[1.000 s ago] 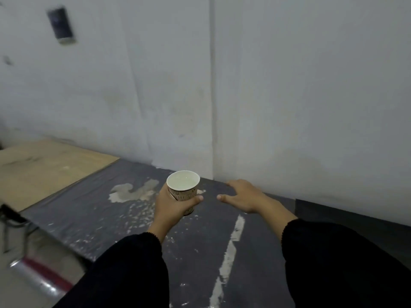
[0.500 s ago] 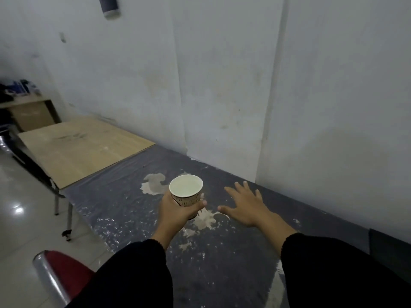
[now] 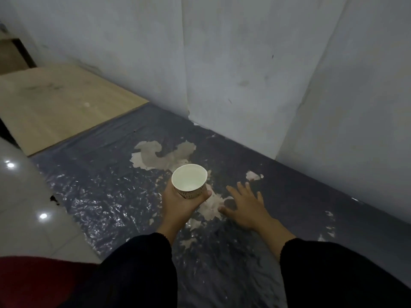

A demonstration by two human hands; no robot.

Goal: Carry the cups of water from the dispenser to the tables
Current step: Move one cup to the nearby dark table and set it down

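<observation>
Head view: the left hand (image 3: pixel 180 202) wraps its fingers round an upright paper cup (image 3: pixel 189 182) above the dark plastic-covered table (image 3: pixel 111 174). At three o'clock of it the right hand (image 3: pixel 246 205) is spread flat, holding nothing. A wooden table (image 3: pixel 55 112) lies at ten o'clock.

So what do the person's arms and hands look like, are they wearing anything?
Both arms wear long black sleeves that end at the wrists with snug cuffs. The left hand and the right hand are bare: no gloves, and no rings, watch or bracelets that I can see. The fabric looks plain, with no markings.
</observation>
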